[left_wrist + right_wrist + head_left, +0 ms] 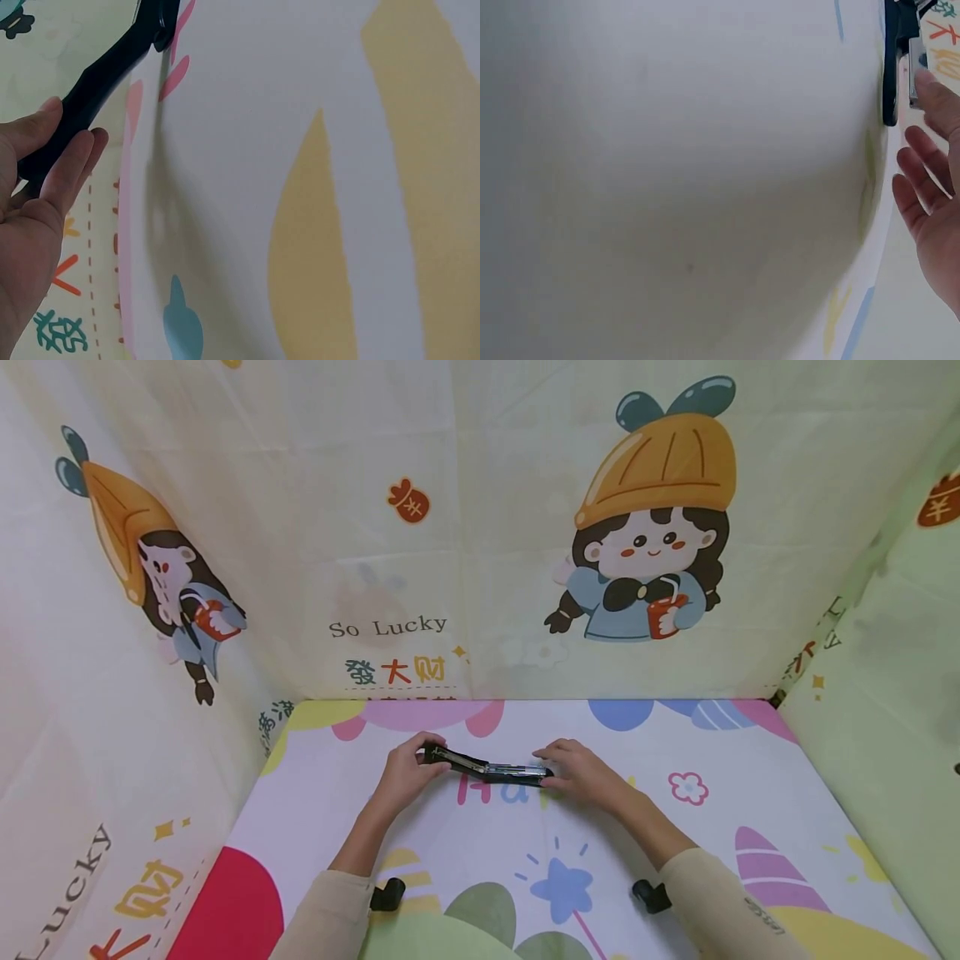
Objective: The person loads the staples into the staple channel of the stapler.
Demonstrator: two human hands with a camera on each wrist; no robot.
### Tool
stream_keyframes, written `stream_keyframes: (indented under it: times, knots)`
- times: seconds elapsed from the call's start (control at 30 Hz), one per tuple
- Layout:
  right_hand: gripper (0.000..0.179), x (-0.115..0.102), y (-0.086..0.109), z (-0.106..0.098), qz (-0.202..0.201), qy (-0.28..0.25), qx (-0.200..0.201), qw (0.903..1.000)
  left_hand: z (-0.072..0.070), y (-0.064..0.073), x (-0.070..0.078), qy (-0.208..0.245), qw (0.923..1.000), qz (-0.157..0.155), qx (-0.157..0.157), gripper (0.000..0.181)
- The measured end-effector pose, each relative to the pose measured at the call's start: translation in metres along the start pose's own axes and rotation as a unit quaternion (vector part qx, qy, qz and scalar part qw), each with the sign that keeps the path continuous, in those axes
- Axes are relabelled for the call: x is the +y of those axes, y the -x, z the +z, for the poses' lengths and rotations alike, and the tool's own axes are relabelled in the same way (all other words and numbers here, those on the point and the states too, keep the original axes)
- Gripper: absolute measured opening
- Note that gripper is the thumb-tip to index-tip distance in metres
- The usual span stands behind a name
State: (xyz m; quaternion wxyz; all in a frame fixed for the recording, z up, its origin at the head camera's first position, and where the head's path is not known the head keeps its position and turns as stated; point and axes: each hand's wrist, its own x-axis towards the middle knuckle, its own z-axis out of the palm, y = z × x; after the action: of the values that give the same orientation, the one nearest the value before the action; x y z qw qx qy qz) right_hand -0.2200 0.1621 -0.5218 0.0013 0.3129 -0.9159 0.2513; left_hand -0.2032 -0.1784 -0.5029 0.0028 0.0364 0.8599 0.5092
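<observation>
A black stapler (480, 768) is spread wide open above the table, its long silver staple channel (517, 770) showing on the right half. In the head view my left hand (406, 774) grips the end of its black top arm; the left wrist view shows thumb and fingers of that left hand (37, 180) pinching this arm (86, 94). At the stapler's other end is my right hand (581, 771). In the right wrist view the thumb of this right hand (937, 172) touches the tip of the silver channel (915, 71), while the other fingers are loosely spread, apart from the black base (890, 82).
The table is covered by a printed cloth (420, 827) with colourful shapes and letters. Cream cloth walls (510, 527) with cartoon prints enclose it at the back and both sides. Black wrist devices (387, 895) sit by both sleeves.
</observation>
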Motion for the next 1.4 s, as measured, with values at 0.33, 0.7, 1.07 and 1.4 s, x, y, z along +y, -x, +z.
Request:
stream_keyframes:
  times: [0.33, 0.7, 1.07, 1.4]
  knots:
    - [0.049, 0.011, -0.001, 0.003, 0.046, 0.006, -0.036, 0.9983, 0.000, 0.000, 0.000, -0.002, 1.0000, -0.004, -0.004, 0.038]
    - [0.035, 0.009, -0.003, 0.006, 0.048, -0.017, -0.040, 0.9979, 0.000, 0.002, 0.001, 0.004, 1.0000, -0.008, -0.003, 0.040]
    - [0.033, 0.006, -0.002, 0.005, 0.046, -0.012, -0.029, 0.9984, 0.004, 0.001, 0.009, 0.046, 0.9988, 0.014, -0.012, 0.049]
    - [0.029, 0.005, 0.000, 0.005, 0.044, -0.034, -0.018, 0.9983, 0.014, 0.000, 0.020, 0.019, 0.9994, 0.028, -0.001, 0.049]
